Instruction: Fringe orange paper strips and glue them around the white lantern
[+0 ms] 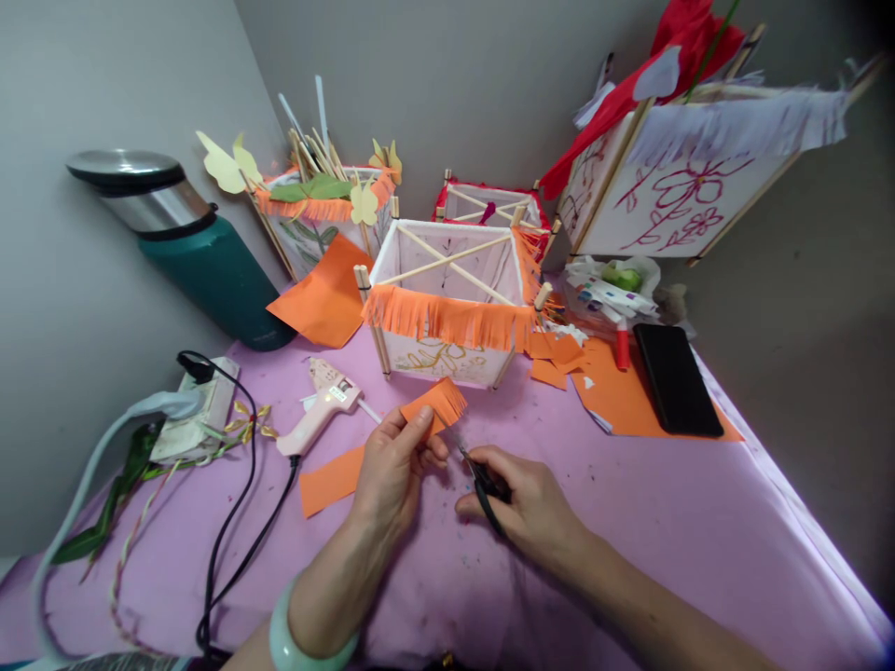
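Between the thumb and fingers of my left hand (395, 466) is an orange paper strip (442, 403), its right end cut into a fringe. Small dark-handled scissors (484, 503) sit in the grip of my right hand (535, 503), their tips just below the fringed end and apart from it. Another orange strip (328, 481) lies on the table, partly under my left hand. Right behind the held strip stands a white paper box on a stick frame (454, 359), with orange fringe (447, 317) along its top edge. A pink glue gun (325, 410) rests left of my left hand.
A teal bottle (210, 270), orange sheet (325, 294) and stick-filled box (322, 228) stand back left. A power strip (202, 410) with cables is at left. Toward the right are orange scraps (552, 354), a black phone (677, 380), a red marker (622, 345) and a large box (678, 186).
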The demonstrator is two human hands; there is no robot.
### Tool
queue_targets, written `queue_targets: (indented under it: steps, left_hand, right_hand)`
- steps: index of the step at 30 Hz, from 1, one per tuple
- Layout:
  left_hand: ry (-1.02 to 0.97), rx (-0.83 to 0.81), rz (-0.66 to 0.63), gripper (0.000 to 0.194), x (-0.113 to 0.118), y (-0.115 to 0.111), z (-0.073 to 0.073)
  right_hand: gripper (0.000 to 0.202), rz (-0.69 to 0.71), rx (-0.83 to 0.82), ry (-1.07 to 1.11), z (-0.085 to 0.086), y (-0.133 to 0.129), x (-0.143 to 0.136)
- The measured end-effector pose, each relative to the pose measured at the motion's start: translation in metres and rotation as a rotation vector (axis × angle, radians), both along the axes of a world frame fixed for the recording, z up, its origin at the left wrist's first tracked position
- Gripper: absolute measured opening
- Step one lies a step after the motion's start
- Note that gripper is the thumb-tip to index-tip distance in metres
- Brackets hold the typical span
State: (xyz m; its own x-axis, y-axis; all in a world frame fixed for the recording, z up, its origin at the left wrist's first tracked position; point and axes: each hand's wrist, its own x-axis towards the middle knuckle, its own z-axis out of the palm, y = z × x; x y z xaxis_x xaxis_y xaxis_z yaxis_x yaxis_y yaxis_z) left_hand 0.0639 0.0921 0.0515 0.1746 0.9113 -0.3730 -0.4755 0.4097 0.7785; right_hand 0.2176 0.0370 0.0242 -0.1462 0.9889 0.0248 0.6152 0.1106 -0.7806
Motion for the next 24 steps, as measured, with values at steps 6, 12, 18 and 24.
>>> queue_targets:
  steps: [6, 12, 18, 24]
  left_hand:
    - [0.006, -0.002, -0.003, 0.020, 0.0000, -0.0002, 0.0005]
    - [-0.005, -0.006, 0.001, 0.018, 0.0001, -0.0001, 0.0008]
    - [0.000, -0.018, -0.003, 0.018, 0.0008, 0.0003, 0.0010]
    - [-0.005, -0.018, -0.041, 0.020, 0.0015, -0.0008, 0.0010]
  right_hand:
    - [0.028, 0.018, 0.015, -0.003, 0.0003, 0.0010, -0.0001]
    - [0.028, 0.021, 0.027, -0.013, -0.0006, 0.0016, 0.0006]
    - [0.029, 0.007, 0.023, -0.016, -0.0006, 0.0004, -0.0001]
    - [0.031, -0.017, 0.018, -0.009, -0.0006, -0.0005, 0.0001]
